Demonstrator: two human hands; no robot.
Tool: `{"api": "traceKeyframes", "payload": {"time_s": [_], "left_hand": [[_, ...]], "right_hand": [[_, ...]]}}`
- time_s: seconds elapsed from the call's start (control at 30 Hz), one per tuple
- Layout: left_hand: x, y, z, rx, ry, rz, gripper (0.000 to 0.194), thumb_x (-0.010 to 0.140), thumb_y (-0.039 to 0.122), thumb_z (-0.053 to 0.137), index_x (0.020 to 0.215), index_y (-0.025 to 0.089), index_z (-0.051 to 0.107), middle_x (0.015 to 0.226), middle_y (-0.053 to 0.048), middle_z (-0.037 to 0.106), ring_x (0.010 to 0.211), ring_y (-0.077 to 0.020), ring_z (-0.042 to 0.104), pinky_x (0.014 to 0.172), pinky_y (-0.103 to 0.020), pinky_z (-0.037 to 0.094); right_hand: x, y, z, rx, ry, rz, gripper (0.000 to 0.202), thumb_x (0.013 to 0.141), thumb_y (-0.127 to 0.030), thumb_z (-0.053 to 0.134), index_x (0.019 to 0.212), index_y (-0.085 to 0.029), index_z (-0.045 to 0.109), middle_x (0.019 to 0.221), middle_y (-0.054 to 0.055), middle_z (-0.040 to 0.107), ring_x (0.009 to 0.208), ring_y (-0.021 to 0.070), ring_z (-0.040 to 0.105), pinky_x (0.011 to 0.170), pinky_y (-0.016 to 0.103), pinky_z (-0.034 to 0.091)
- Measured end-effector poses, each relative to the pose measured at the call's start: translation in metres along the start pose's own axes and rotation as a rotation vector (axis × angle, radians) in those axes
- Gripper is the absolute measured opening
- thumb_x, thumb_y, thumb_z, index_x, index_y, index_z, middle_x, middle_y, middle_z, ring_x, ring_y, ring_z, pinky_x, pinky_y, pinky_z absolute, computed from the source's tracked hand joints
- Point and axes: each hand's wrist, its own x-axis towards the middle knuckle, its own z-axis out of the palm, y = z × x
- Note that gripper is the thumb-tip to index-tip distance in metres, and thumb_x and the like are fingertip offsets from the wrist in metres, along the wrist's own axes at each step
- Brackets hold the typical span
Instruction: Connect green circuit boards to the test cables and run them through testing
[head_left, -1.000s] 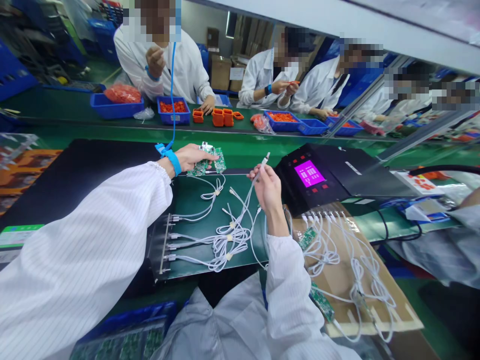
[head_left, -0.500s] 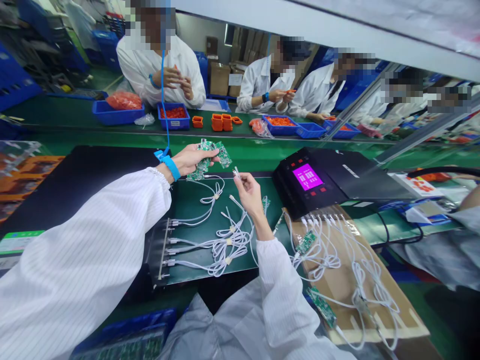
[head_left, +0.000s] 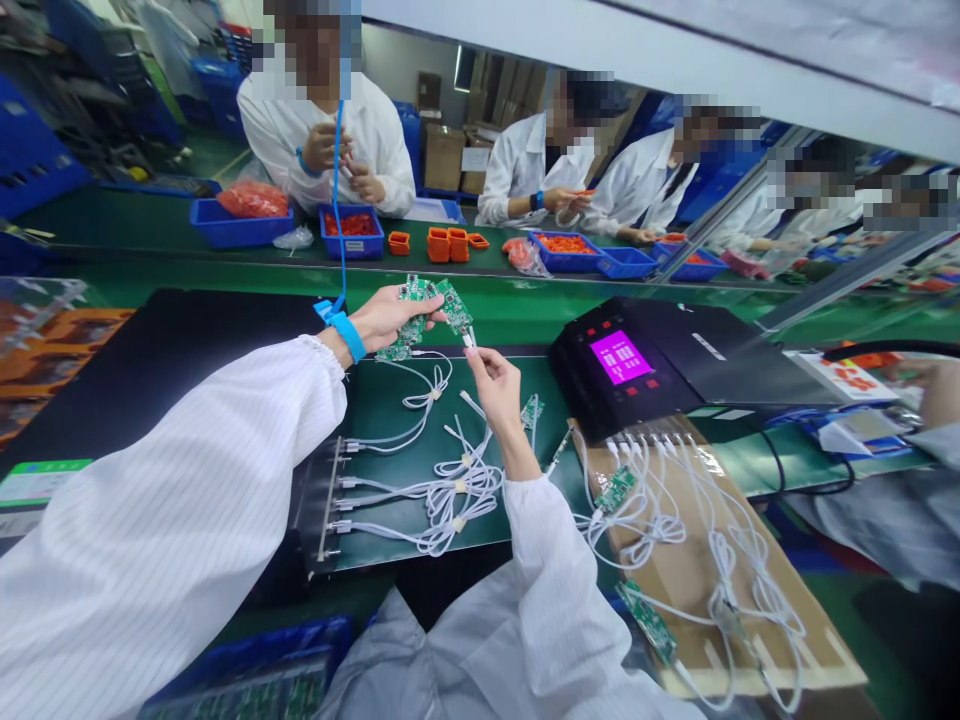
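Observation:
My left hand [head_left: 397, 318] is closed around several green circuit boards [head_left: 411, 300], with a blue wrist strap on its wrist. One circuit board [head_left: 453, 308] sticks out to the right, tilted, from between the thumb and fingers. Below it, my right hand [head_left: 495, 385] pinches a white cable plug [head_left: 469, 340] that meets this board's lower edge. Whether the plug is fully seated I cannot tell. Another board [head_left: 393, 353] hangs under the left hand, beside the end of a white cable [head_left: 429, 354]. Bundled white cables [head_left: 459, 487] lie on the green bench beneath my hands.
A black tester [head_left: 637, 370] with a lit magenta screen stands at right. Its white cables run over a cardboard sheet [head_left: 750, 610] with circuit boards [head_left: 649, 622] on it. A black box [head_left: 187, 370] stands left. Co-workers sit across, behind blue bins [head_left: 351, 244] of orange parts.
My right hand has moved slightly up and left, bringing the plug from apart to the edge of the protruding board. My left hand still holds the boards.

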Motion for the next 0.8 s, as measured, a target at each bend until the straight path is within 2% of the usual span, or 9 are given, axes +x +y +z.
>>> {"api": "traceKeyframes", "payload": {"time_s": [0.2,0.8], "left_hand": [[-0.002,0.0019,0.0003,0.003,0.027,0.011,0.032,0.068,0.029,0.097,0.077,0.011,0.072,0.08,-0.009,0.077,0.069,-0.0117,0.066,0.069,-0.024,0.054],[-0.0006,-0.0007,-0.0009,0.035,-0.015,0.021,0.032,0.07,0.031,0.096,0.076,0.01,0.071,0.078,-0.009,0.076,0.065,-0.0109,0.063,0.072,-0.025,0.053]], "right_hand": [[0.0,-0.001,0.0012,0.006,0.017,0.013,0.045,0.079,-0.059,0.077,0.094,-0.016,0.077,0.094,0.007,0.078,0.087,0.0204,0.068,0.083,0.033,0.055],[0.0024,-0.0002,0.0024,-0.017,-0.012,0.017,0.047,0.081,-0.06,0.076,0.097,-0.016,0.08,0.098,0.009,0.08,0.089,0.022,0.07,0.083,0.034,0.056]]}}
